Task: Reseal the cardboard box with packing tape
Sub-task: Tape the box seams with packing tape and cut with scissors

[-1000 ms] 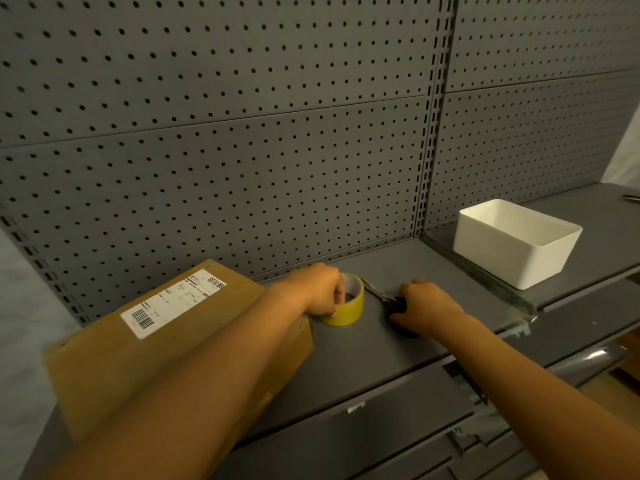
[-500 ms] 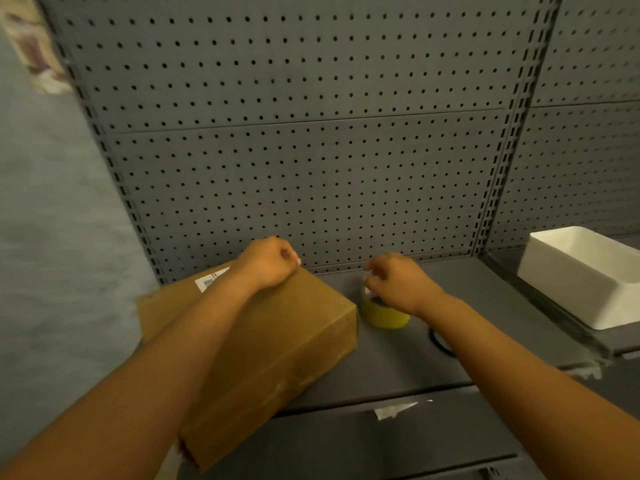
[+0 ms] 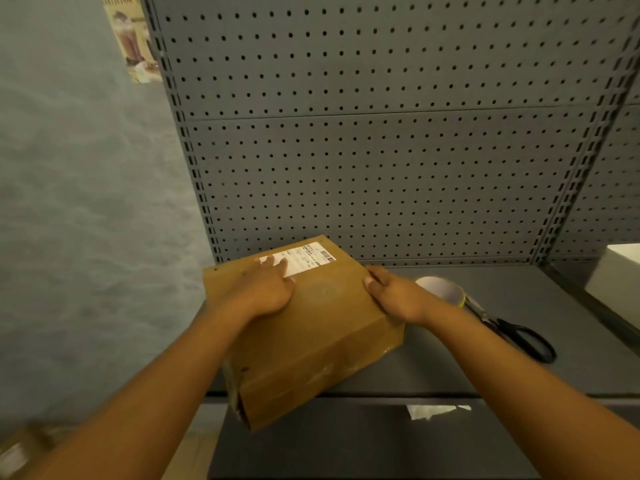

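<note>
cardboard box (image 3: pixel 311 327): on grey shelf (image 3: pixel 450 368), near corner past the front edge | left hand (image 3: pixel 266 292): flat on top, fingers straight | right hand (image 3: pixel 398 297): grips right edge | risk: box may tip off; tape roll (image 3: pixel 445 291) may get knocked

The box (image 3: pixel 304 327) is brown cardboard, matt on top, with a glossy sheen low on its near side (looks like clear tape), and a white paper label (image 3: pixel 301 259). The shelf (image 3: pixel 450 358) and perforated back panel (image 3: pixel 381 168) look like grey painted metal, smooth and matt. The scissors (image 3: pixel 523 336) have glossy black handles.
</note>
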Tool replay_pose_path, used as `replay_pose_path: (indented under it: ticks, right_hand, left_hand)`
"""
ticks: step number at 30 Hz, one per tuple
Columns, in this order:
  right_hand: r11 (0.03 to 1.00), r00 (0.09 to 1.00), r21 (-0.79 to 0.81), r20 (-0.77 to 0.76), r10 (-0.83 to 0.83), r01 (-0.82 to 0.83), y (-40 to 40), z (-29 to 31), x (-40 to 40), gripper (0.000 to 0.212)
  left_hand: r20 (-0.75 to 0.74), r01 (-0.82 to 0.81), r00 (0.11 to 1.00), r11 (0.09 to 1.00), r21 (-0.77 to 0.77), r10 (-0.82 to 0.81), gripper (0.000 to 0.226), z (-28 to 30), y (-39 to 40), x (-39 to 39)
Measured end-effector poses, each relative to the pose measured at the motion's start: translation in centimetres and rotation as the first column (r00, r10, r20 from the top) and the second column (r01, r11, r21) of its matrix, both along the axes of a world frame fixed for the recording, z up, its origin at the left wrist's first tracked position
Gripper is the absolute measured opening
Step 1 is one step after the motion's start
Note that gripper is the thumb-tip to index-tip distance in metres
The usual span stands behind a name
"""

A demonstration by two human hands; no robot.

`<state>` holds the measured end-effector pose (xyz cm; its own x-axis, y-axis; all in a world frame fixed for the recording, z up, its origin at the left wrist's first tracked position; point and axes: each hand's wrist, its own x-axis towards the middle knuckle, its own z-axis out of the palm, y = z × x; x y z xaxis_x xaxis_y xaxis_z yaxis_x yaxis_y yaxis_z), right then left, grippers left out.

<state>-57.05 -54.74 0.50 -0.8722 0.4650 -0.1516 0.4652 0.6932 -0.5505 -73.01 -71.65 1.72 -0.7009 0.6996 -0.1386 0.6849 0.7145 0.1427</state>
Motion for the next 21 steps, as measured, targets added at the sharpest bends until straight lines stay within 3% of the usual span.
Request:
replay_pose_path:
  ticks: [11, 16, 19, 21]
  right_hand:
    - [0.98, 0.975, -0.008, -0.098, -0.201, 0.201, -2.8, -0.6, 2.1, 0.037]
    - [0.979, 0.979, 0.016, -0.01, -0.203, 0.203, -4.1, 0.1, 1.7, 0.041]
    - [0.973, 0.988, 0.169, -0.022, -0.155, 0.156, -3.7, 0.4, 1.2, 0.059]
    - [0.943, 0.997, 0.332, -0.066, 0.033, -0.009, -3.8, 0.6, 0.7, 0.06]
  left_hand:
    - [0.062, 0.207, 0.976, 0.978, 0.017, -0.208, 0.05, 0.0, 3.0, -1.2]
    - [0.059, 0.207, 0.976, 0.978, 0.034, -0.209, 0.048, -0.4, 3.2, -2.5]
    - [0.034, 0.197, 0.977, 0.957, 0.21, -0.209, 0.045, -0.7, 2.6, -1.6]
    - [0.055, 0.231, 0.963, 0.913, 0.336, -0.264, 0.043, -0.6, 1.8, -0.1]
